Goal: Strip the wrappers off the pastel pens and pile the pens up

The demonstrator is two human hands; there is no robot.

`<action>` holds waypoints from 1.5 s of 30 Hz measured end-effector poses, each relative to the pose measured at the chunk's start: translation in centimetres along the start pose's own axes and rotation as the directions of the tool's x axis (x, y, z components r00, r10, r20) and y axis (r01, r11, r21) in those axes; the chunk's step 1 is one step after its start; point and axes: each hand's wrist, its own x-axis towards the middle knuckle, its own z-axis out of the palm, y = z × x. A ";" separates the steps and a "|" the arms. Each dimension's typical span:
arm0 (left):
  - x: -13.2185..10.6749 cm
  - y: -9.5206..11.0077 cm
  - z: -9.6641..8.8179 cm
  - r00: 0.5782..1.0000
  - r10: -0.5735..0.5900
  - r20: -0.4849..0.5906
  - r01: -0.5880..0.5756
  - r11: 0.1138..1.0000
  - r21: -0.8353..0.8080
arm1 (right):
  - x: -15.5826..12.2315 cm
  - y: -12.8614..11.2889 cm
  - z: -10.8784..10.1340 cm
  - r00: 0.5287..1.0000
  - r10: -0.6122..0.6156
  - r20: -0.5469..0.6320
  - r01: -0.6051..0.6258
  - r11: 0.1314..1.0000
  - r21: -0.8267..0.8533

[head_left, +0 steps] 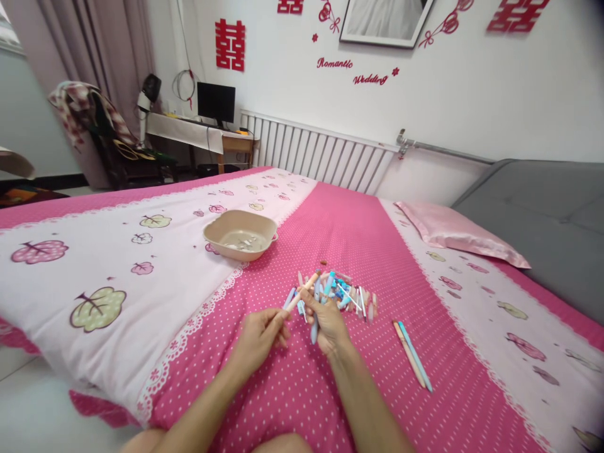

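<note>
My left hand (pixel 262 336) is closed around the lower end of a peach-coloured pen (pixel 304 290). My right hand (pixel 328 324) pinches the same pen higher up, and a blue pen part (pixel 314 332) hangs down from its fingers. Just beyond both hands lies a pile of pens and pen parts (pixel 346 294) in pink, blue and white on the pink dotted bedspread (pixel 358 239). Two finished pens (pixel 411 353), one peach and one blue, lie side by side to the right of my right hand.
A beige plastic basin (pixel 240 234) sits on the bed beyond my left hand. A pink pillow (pixel 455 233) lies at the right, by a grey headboard (pixel 542 214). A radiator (pixel 321 154), desk with monitor (pixel 216 102) and chair (pixel 108 138) stand behind.
</note>
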 end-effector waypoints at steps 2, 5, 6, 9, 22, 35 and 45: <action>0.1 0.1 0.1 0.984 -0.124 0.126 0.145 0.974 -0.176 | 0.0 -0.2 -0.1 1.000 0.014 0.028 -0.014 1.000 0.012; 0.2 0.2 0.1 0.951 -0.237 0.197 0.294 0.893 -0.342 | -0.1 -0.4 -0.2 0.995 0.056 0.078 -0.060 0.997 0.050; 0.2 0.3 0.1 0.955 -0.242 0.169 0.289 0.886 -0.363 | -0.1 -0.4 -0.2 0.994 0.064 0.083 -0.069 0.996 0.063; 0.4 0.5 0.1 0.987 -0.147 -0.059 0.123 0.946 -0.299 | 0.0 -0.4 -0.1 0.996 0.069 0.058 -0.073 0.995 0.072; 0.2 0.2 0.0 0.980 -0.198 -0.015 0.186 0.941 -0.284 | -0.1 -0.4 0.0 0.998 0.054 0.023 -0.056 0.996 0.066; 0.6 0.2 0.1 0.976 0.041 -0.215 -0.056 0.996 -0.065 | 0.1 -0.2 0.0 0.998 0.056 0.038 -0.059 0.995 0.079; 0.1 0.8 0.0 0.975 -0.206 -0.085 0.173 0.941 -0.290 | 0.4 -1.5 -0.8 0.997 0.059 0.039 -0.067 0.965 0.252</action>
